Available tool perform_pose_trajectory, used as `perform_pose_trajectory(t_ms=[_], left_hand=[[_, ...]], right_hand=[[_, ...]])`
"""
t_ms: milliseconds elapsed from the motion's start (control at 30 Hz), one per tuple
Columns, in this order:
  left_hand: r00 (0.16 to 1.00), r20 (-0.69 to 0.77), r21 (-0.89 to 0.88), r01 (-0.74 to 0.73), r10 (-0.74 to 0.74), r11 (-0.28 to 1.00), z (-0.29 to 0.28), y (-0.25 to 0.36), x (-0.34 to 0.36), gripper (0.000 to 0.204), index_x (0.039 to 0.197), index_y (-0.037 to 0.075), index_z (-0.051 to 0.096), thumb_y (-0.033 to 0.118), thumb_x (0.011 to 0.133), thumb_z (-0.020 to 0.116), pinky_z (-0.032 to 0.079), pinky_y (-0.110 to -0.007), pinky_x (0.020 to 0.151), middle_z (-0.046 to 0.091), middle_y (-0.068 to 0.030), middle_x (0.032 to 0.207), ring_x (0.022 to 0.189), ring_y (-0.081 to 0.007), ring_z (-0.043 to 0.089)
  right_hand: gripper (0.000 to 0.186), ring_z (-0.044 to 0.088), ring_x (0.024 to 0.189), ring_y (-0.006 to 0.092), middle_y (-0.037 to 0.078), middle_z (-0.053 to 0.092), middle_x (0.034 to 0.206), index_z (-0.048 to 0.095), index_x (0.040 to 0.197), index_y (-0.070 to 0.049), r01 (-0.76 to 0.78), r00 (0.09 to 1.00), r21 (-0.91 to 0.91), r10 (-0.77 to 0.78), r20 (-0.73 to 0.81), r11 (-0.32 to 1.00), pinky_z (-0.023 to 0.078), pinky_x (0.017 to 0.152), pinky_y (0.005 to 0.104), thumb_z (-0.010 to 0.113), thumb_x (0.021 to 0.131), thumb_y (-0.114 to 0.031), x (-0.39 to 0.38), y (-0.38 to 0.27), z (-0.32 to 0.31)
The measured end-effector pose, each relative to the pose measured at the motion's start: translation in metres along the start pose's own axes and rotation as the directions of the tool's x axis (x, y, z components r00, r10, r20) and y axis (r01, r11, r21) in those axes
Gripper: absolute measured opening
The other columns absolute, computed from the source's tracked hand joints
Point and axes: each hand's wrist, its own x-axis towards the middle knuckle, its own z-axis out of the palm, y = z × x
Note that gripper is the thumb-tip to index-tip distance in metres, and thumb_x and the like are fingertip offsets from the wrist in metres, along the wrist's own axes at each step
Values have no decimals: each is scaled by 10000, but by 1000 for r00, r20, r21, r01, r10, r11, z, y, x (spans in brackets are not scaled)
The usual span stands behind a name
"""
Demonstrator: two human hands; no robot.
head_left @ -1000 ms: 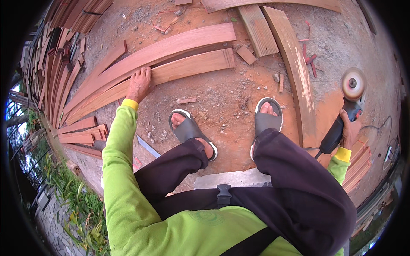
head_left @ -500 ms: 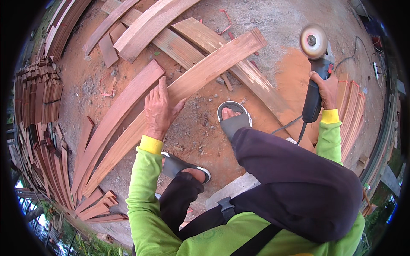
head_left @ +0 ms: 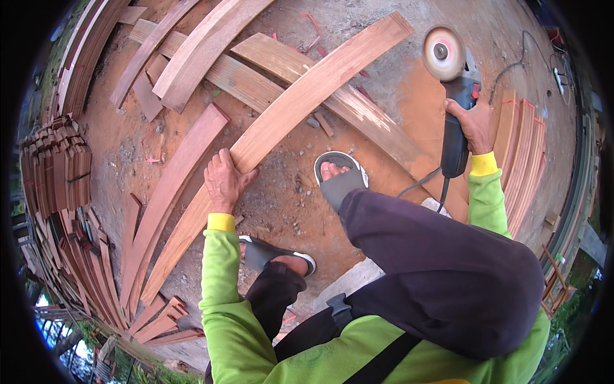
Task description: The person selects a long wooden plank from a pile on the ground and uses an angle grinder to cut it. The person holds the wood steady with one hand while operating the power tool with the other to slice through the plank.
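Observation:
My left hand [head_left: 225, 182] grips a long curved wooden board [head_left: 313, 96], fingers over its face and thumb by its near edge. The board slants from lower left to upper right, its far part lying over other planks. In my right hand [head_left: 474, 125] is an angle grinder [head_left: 455, 137], held by its dark body and raised to the right of the board. Its round disc [head_left: 442, 52] points away from me, apart from the wood, and looks blurred. A second, redder curved board [head_left: 173, 185] lies just left of my left hand.
Straight planks [head_left: 377, 121] cross the dusty ground under the board. More curved boards [head_left: 211, 51] lie at the far left. Bundled wood [head_left: 57, 166] is stacked on the left, and curved strips [head_left: 521, 160] stand at right. The grinder's cord [head_left: 442, 193] runs near my sandalled foot [head_left: 341, 173].
The curved board has shifted slightly toward the upper right, with my left hand curling more around it. My right hand and the grinder have moved a little left.

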Motion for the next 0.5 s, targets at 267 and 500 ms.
perform_pose_trajectory(t_ms=[267,500], left_hand=[[984,-161,-62,-94,83,994,5,66,32,915,1297,26,447,485,626,869,438,-461,927,591,-158,1123,1080,-340,563],[968,-252,29,18,-10,999,28,-41,-30,769,1199,39,519,340,584,868,436,-461,900,589,-143,1077,1049,-340,558]], right_hand=[[379,606,652,109,56,665,821,666,929,13,133,988,-9,-133,-81,991,490,573,268,837,716,-251,4,10,-5],[433,605,645,118,43,653,842,644,1023,20,62,998,20,-61,-33,998,503,586,275,839,730,-233,6,18,-7]])
